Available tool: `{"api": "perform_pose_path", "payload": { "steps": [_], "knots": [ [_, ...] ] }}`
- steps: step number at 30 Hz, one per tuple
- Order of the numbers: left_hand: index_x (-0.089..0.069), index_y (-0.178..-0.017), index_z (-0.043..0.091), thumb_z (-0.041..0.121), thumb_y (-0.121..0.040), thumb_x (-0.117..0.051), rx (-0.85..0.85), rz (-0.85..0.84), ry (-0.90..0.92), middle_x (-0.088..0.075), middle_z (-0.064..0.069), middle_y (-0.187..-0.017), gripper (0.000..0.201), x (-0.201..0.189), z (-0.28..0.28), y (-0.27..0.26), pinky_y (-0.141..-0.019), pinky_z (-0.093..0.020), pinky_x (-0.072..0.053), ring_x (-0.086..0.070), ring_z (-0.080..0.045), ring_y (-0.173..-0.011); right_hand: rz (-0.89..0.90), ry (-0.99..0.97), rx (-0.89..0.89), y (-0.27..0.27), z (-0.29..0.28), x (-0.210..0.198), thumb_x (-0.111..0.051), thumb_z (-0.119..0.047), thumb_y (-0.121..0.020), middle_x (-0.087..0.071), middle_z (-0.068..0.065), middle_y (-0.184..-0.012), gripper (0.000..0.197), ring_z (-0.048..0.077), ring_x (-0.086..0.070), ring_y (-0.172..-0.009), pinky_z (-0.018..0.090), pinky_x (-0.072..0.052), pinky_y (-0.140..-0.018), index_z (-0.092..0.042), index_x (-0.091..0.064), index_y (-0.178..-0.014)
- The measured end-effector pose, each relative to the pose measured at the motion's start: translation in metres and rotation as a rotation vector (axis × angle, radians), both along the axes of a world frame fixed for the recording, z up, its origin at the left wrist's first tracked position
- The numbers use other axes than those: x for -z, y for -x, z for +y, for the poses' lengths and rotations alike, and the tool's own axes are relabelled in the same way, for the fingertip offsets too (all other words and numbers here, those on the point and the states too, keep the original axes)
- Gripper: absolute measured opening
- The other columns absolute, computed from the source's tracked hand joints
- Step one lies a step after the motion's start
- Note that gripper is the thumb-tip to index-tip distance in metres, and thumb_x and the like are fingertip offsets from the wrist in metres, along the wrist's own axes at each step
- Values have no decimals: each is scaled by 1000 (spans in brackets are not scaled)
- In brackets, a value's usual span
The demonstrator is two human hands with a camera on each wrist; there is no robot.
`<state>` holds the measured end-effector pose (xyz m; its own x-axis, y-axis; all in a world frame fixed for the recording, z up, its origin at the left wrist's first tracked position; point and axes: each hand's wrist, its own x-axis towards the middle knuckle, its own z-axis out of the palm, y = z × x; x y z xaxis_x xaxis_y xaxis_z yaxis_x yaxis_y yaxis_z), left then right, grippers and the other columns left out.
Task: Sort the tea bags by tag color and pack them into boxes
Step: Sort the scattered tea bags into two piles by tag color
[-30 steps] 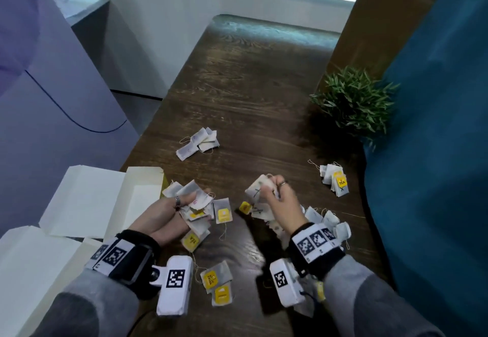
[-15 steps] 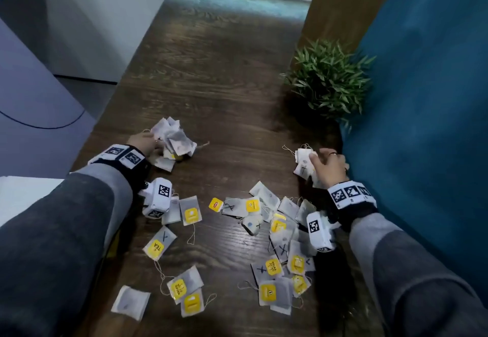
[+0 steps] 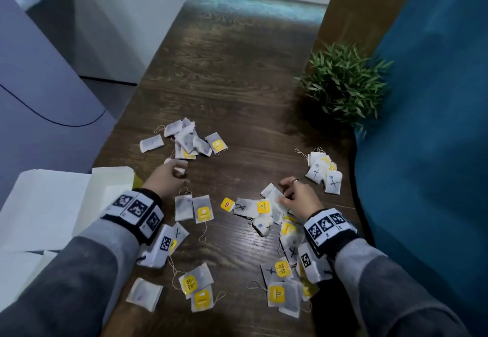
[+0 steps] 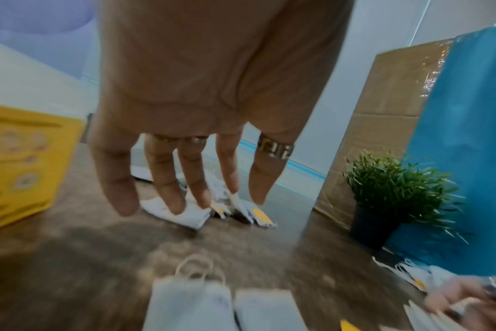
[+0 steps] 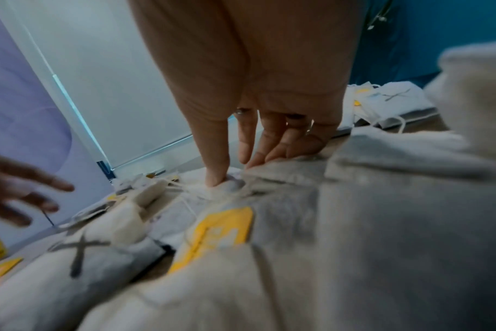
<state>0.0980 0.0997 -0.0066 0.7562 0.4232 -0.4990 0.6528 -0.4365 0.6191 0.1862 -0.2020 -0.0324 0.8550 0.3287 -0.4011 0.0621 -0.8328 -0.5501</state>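
Observation:
Tea bags lie scattered on the dark wooden table (image 3: pixel 237 78). One sorted pile (image 3: pixel 184 141) sits far left and another pile (image 3: pixel 323 170), with X marks, far right. Loose bags with yellow tags (image 3: pixel 203 212) fill the middle and near side. My left hand (image 3: pixel 175 170) hovers just short of the far-left pile (image 4: pixel 184 212); the left wrist view shows its fingers (image 4: pixel 167 183) straight and empty. My right hand (image 3: pixel 284 194) is down on the middle heap. Its thumb and fingertips (image 5: pixel 217 170) pinch a tea bag (image 5: pixel 235 183) there.
An open white box (image 3: pixel 66 199) with spread flaps stands at the left table edge; its yellow side (image 4: pixel 23 161) shows in the left wrist view. A potted plant (image 3: pixel 343 83) stands at the back right against a blue panel (image 3: pixel 427 125). The far table half holds nothing.
Both hands have pulled back from the far piles toward me. The left let go of its bags at the left pile. The right moved from the right pile to the middle heap.

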Motion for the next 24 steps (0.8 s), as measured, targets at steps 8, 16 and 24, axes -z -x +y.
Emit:
{"api": "perform_pose_path", "payload": {
  "steps": [8, 16, 24],
  "knots": [
    [-44, -127, 12, 9, -79, -64, 75, 59, -200, -51, -21, -124, 52, 27, -27, 35, -93, -38, -42, -44, -35, -119, -6, -57, 102, 12, -6, -7, -68, -21, -82, -55, -1, -74, 16, 16, -53, -72, 24, -39, -66, -16, -53, -79],
    [-57, -113, 11, 11, -81, -67, -203, -153, -50, -62, -9, -111, 34, 0, -25, 45, -91, -39, -47, -57, -23, -101, 88, -606, 423, 18, -26, -20, -64, -10, -85, -54, 2, -74, 19, 16, -55, -74, 32, -44, -75, -21, -49, -82],
    [-54, -110, 9, -8, -91, -41, -490, -261, 879, -55, -13, -99, 29, -46, -54, 46, -73, -34, -55, -57, -21, -88, 327, -874, 370, 42, -23, -53, -55, -1, -89, -63, 10, -91, 16, 15, -64, -77, 22, -55, -56, -10, -62, -101]
  ]
}}
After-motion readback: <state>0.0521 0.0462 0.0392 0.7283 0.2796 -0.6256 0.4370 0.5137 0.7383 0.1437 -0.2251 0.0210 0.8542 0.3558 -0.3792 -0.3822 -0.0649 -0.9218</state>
